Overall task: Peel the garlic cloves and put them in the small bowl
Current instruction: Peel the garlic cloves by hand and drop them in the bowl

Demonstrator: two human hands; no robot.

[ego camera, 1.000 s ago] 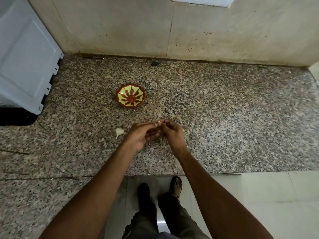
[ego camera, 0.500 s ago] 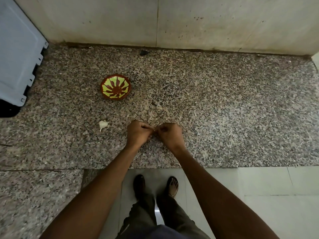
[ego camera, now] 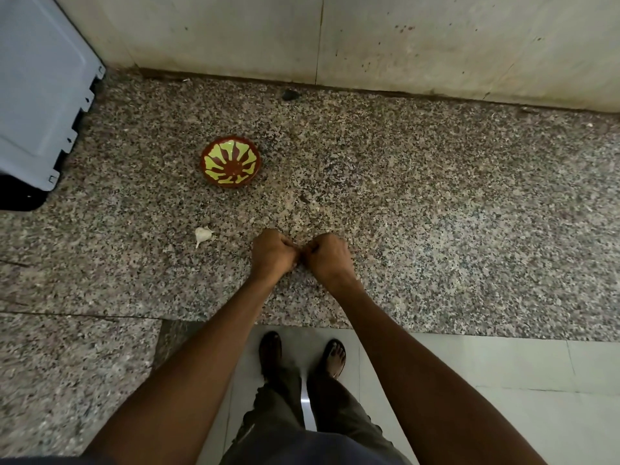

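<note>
The small bowl (ego camera: 230,162), red-brown with a yellow-green pattern, stands empty on the speckled granite counter (ego camera: 436,213). An unpeeled white garlic clove (ego camera: 202,234) lies on the counter below and left of the bowl. My left hand (ego camera: 273,253) and my right hand (ego camera: 327,258) meet knuckle to knuckle just above the counter, right of that clove. Both have curled fingers pinching at the same spot between them. The clove they held a moment ago is now hidden inside the fingers.
A grey plastic appliance (ego camera: 37,95) fills the far left of the counter. A tiled wall (ego camera: 369,38) closes the back, with a small dark object (ego camera: 290,94) at its foot. The counter's front edge runs just behind my wrists, with the floor and my feet (ego camera: 302,357) below.
A second ago a bit of white clove showed between my fingertips. Both hands have since curled tighter together, hiding it. The view has shifted a little; bowl and loose clove stay put.
</note>
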